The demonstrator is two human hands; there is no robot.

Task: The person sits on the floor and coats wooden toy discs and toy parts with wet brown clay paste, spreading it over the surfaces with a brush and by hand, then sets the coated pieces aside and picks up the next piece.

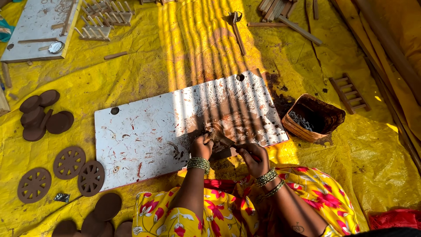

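gripping clay piece (pixel 215 134) at board (pixel 144 131) edge

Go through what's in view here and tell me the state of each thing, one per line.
Left hand: pressing a small clay piece on the board.
Right hand: closed around a thin tool.
White board: flat, smeared with clay at its right end.
Basket: upright, open, dark and wet inside.
Wheel-shaped clay discs: cut out, lying flat.
Plain clay discs: uncut, overlapping in a pile.

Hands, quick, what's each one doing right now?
Left hand: closed, pressing a small brown clay piece on the white board.
Right hand: closed in a grip on a thin tool.
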